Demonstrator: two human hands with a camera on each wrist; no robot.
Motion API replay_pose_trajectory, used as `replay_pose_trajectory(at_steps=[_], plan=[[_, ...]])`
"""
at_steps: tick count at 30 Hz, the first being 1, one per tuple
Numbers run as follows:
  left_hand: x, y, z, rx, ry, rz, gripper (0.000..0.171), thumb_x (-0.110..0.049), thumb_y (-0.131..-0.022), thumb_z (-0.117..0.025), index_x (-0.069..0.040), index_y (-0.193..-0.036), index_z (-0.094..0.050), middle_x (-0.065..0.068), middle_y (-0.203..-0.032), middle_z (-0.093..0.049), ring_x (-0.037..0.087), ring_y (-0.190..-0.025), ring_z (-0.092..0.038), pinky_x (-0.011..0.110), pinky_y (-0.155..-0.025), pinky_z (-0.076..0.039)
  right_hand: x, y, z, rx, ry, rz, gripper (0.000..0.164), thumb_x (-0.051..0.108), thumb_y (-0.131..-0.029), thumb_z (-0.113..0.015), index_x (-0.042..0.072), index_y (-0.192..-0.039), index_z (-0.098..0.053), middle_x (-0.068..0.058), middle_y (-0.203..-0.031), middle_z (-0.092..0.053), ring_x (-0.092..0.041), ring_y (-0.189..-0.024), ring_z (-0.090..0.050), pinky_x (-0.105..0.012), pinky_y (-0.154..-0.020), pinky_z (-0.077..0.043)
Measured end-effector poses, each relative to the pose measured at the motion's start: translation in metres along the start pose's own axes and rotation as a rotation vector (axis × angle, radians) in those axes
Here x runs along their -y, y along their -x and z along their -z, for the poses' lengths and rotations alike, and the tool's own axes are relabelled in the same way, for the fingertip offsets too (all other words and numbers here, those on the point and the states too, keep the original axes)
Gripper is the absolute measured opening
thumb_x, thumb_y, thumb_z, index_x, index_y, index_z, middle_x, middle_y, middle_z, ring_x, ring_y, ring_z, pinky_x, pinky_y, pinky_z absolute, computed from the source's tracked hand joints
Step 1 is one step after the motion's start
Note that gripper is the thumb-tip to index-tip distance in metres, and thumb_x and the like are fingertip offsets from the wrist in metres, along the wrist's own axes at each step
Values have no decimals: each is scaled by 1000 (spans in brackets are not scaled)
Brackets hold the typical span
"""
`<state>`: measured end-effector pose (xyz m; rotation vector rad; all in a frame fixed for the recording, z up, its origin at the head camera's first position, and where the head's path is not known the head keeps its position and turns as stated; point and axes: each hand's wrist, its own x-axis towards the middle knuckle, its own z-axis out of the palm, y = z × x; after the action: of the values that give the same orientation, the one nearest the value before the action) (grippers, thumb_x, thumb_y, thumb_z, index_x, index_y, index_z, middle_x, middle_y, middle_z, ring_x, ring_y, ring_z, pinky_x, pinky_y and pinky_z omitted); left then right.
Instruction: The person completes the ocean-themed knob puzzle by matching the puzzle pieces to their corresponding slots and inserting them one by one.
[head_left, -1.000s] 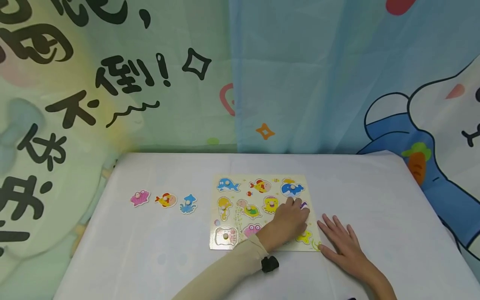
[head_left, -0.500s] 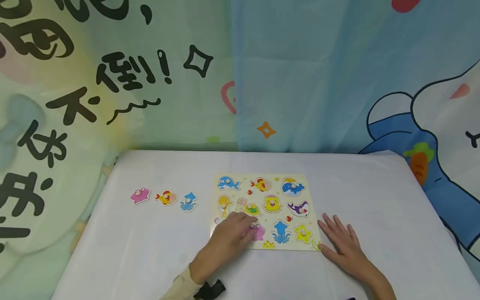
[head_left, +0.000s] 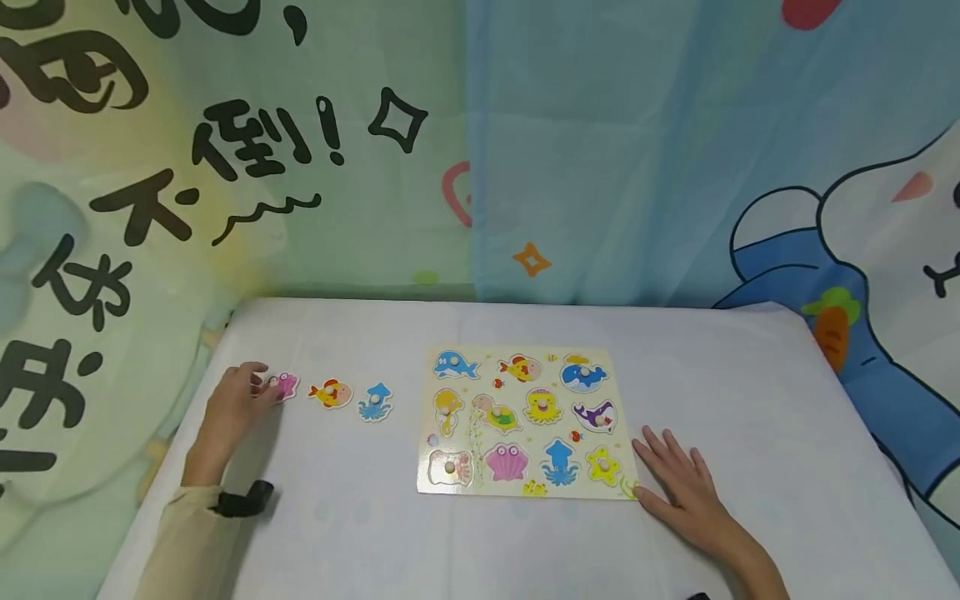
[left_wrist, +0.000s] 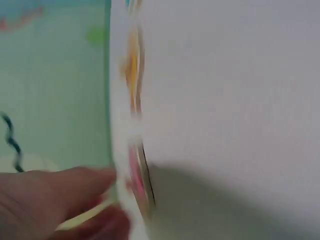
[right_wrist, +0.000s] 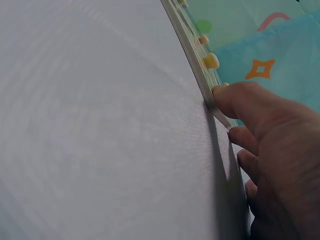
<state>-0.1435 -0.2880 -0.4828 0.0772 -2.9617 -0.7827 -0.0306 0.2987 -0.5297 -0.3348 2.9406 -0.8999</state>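
In the head view my left hand (head_left: 231,410) is at the far left of the table, its fingertips beside the pink shell puzzle piece (head_left: 287,386) and partly covering it. The left wrist view is blurred; there the fingers sit close to the knob of the shell piece (left_wrist: 137,175), with no clear grip on it. Right of it lie a yellow-and-red fish piece (head_left: 331,394) and a blue squid piece (head_left: 375,403). My right hand (head_left: 688,492) rests with fingers spread at the near right corner of the puzzle board (head_left: 465,437), thumb touching its edge (right_wrist: 200,82).
Several knobbed sea-animal pieces sit in the board, among them a yellow star (head_left: 603,467) and a turtle (head_left: 501,418). The pink shell place (head_left: 507,462) and blue squid place (head_left: 560,463) show no knobs. A white cloth (head_left: 360,525) covers the table; a printed curtain (head_left: 600,167) hangs behind.
My left hand has moved from the right part of the board, across it, leftward to the shell piece. The right hand stays at the board's corner.
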Motion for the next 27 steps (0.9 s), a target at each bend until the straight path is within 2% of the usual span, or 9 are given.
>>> replay_pose_trajectory(at_steps=[3,5,8,12,15,19,27], plan=[[13,-16,8,147,-83,6,27,-10,-90,-64,12,-104,-60,26,-90,-59,34,-80,-57,43,-69,-46,-1,-2,2,-9,7,11,62,29,-90,-62,8,-145,-42,-23,-155,-31,-33,-152,-6,-63,-116,6],[13,-21,9,183,-101,-10,22,-8,-89,-65,12,-99,-61,25,-87,-61,32,-77,-57,41,-67,-46,-2,-4,2,-16,10,15,62,29,-90,-62,8,-145,-42,-23,-155,-31,-32,-152,-6,-63,-116,6],[8,-23,7,184,-124,-30,15,-2,-88,-63,11,-96,-63,24,-84,-64,29,-73,-57,40,-64,-48,-2,-4,2,-22,13,18,62,29,-90,-62,8,-144,-43,-23,-155,-32,-32,-152,-6,-64,-115,6],[1,-21,5,182,-142,-17,14,-1,-89,-60,10,-96,-66,23,-87,-67,27,-72,-57,38,-63,-50,-2,-2,0,-19,8,18,61,29,-90,-62,8,-144,-43,-24,-154,-32,-31,-153,-4,-64,-115,7],[1,-20,4,181,-144,-9,15,-1,-90,-60,10,-97,-67,25,-90,-68,29,-74,-59,39,-64,-51,-3,-1,-2,-15,4,16,61,29,-91,-61,8,-145,-42,-23,-155,-30,-28,-153,-2,-62,-116,9],[5,-19,2,156,-126,-16,15,-2,-90,-61,9,-96,-68,25,-91,-69,29,-75,-61,40,-64,-52,-2,0,-1,-21,7,18,61,29,-91,-61,9,-146,-42,-21,-156,-30,-24,-153,0,-58,-118,11],[2,-14,-5,66,-115,-9,15,-1,-90,-59,10,-94,-69,25,-85,-69,27,-69,-59,38,-59,-49,-2,0,-2,-27,13,14,62,29,-90,-62,7,-145,-43,-24,-155,-31,-31,-153,-4,-61,-117,9]])
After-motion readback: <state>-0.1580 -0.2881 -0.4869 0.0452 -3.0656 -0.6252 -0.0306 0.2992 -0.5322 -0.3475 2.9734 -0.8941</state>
